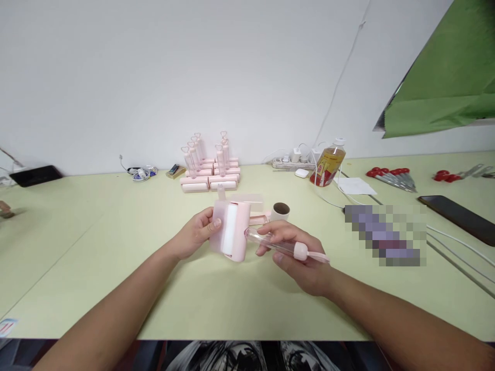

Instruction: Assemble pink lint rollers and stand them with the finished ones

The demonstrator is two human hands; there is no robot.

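A pink lint roller [242, 232] with a white sticky roll is held tilted above the table between my two hands. My left hand [201, 232] pinches its translucent cover side, thumb in front. My right hand [299, 252] is wrapped round the clear handle [280, 244], which has a pink end cap and a strap. The handle's tip meets the pink head; I cannot tell whether it is fastened. Just behind are a loose paper roll [274, 213], a pink roller frame [260, 219] and a clear cover [247, 200], partly hidden.
Several pink lint rollers [211, 175] with upright handles stand in rows by the wall. To the right are a drink bottle [328, 164], a power strip [294, 164], cables, red-handled tools [392, 178] and a phone [460, 216]. A black device [35, 175] lies far left.
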